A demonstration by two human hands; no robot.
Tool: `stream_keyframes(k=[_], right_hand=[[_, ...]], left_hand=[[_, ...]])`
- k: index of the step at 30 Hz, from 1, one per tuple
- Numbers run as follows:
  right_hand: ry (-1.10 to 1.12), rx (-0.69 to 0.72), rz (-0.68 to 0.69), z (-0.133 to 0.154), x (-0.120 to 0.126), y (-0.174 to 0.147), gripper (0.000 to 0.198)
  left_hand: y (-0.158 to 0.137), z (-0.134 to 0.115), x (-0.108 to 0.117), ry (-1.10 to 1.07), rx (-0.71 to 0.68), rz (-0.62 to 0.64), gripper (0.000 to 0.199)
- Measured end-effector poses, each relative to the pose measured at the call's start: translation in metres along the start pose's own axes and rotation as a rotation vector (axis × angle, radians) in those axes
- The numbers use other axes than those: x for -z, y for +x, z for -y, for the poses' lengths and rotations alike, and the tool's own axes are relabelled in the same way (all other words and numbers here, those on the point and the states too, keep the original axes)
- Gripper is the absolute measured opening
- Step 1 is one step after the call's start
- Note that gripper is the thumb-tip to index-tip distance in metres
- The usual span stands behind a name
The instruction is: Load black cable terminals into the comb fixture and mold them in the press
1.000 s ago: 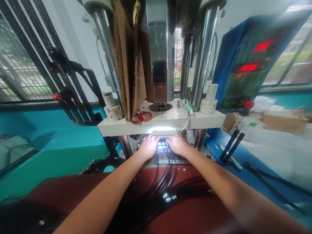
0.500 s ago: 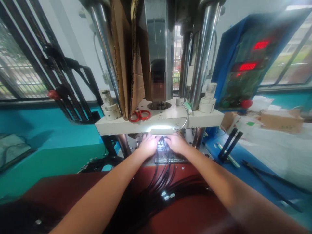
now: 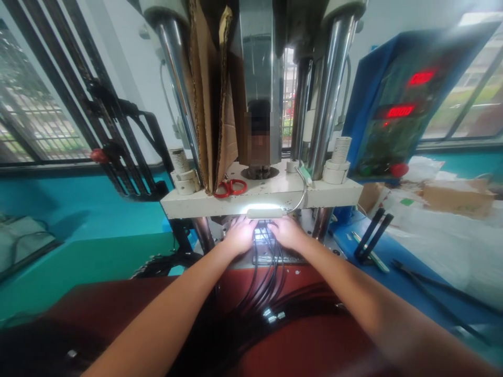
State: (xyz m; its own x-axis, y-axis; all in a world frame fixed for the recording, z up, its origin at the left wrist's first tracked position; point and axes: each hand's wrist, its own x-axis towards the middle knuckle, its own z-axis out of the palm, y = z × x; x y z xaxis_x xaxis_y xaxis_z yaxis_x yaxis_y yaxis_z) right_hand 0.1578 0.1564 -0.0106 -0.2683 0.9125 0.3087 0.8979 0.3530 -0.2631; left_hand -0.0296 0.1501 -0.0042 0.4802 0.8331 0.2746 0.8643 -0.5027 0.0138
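- My left hand [image 3: 240, 236] and right hand [image 3: 290, 233] reach to the frame's centre, under the lamp [image 3: 265, 213]; fingertips are partly hidden, so I cannot tell if my fingers pinch.
- The black cables [image 3: 262, 297] run from between my hands to the lower centre.
- They seem light and bendy; I would hold them near the lit metal block [image 3: 263, 234].

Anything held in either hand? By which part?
Can't tell: left hand and right hand flank the black cables near the lamp, but any grip is unclear.
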Motion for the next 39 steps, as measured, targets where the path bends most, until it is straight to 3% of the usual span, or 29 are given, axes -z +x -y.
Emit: stream_keyframes(k=[7, 15, 19, 27, 39], right_hand=[[-0.062, 0.03, 0.031, 0.004, -0.001, 0.004, 0.04], [-0.117, 0.066, 0.062, 0.01, 0.007, 0.003, 0.042], [-0.118, 0.064, 0.063, 0.009, 0.009, 0.002, 0.043], [-0.108, 0.094, 0.061, 0.006, 0.007, 0.001, 0.042], [-0.072, 0.106, 0.104, 0.005, 0.003, 0.004, 0.033]], left_hand=[[0.002, -0.002, -0.01, -0.04, 0.038, -0.01, 0.043], [0.018, 0.013, 0.005, -0.114, -0.003, -0.028, 0.038], [0.018, 0.009, 0.005, -0.139, -0.031, -0.014, 0.026], [0.012, -0.011, -0.008, -0.076, 0.069, -0.027, 0.037], [0.022, -0.017, -0.016, -0.095, 0.149, 0.007, 0.037]])
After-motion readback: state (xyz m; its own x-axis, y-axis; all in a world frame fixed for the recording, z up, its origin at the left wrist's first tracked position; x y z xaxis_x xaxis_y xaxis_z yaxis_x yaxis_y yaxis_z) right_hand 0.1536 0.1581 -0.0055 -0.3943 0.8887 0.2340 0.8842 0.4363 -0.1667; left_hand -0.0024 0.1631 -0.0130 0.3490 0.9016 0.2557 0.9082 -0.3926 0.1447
